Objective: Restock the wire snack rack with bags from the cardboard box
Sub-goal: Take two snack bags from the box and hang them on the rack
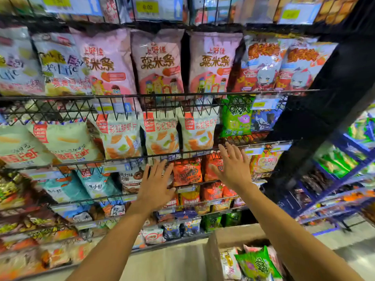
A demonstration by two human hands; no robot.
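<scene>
The black wire snack rack (154,96) fills the view, its tiers packed with bags. Both my arms reach up toward the middle tiers. My left hand (157,183) is spread flat with straight fingers in front of a brown bag and an orange bag (187,171). My right hand (233,165) is also spread wide, fingers up, just below the wire rail under the white shrimp-chip bags (197,132). Neither hand holds anything. The cardboard box (229,238) stands on the floor at lower right with a green bag (257,262) on top of other bags inside.
Pink bags (157,61) line the upper tier, with a green bag (236,116) right of the shrimp chips. A blue shelving unit (332,179) stands to the right across a pale floor (178,260). A dark post (316,110) ends the rack.
</scene>
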